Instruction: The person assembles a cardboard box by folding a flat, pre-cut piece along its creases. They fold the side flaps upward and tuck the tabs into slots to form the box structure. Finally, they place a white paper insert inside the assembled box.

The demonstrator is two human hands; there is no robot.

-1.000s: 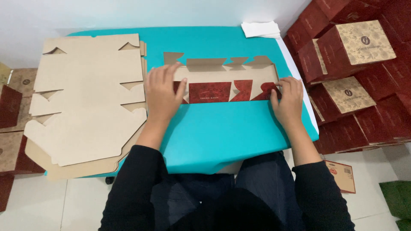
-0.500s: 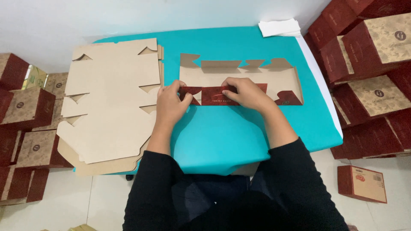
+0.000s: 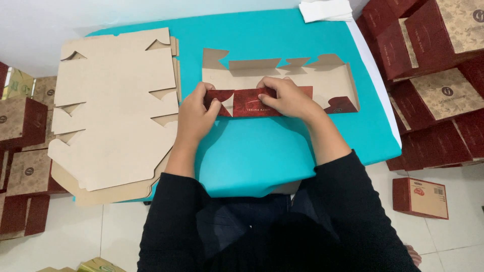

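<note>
A flat cardboard box blank point(image 3: 322, 80), tan inside and dark red outside, lies across the middle of the turquoise table point(image 3: 282, 146). Its near flaps are folded up so the red side shows. My left hand point(image 3: 196, 116) pinches the left end of the folded red strip. My right hand point(image 3: 285, 95) presses down on the strip's middle, fingers curled over its top edge. Both sleeves are black.
A stack of unfolded tan blanks point(image 3: 111, 106) covers the table's left part. Finished red-and-tan boxes are piled at the right point(image 3: 433, 65) and on the floor at the left point(image 3: 22, 126). One small box point(image 3: 421, 197) lies on the floor. White paper point(image 3: 325, 10) sits at the far edge.
My right hand slid left along the folded strip from its right end to the middle. My left hand stayed at the left end. The view shifted right.
</note>
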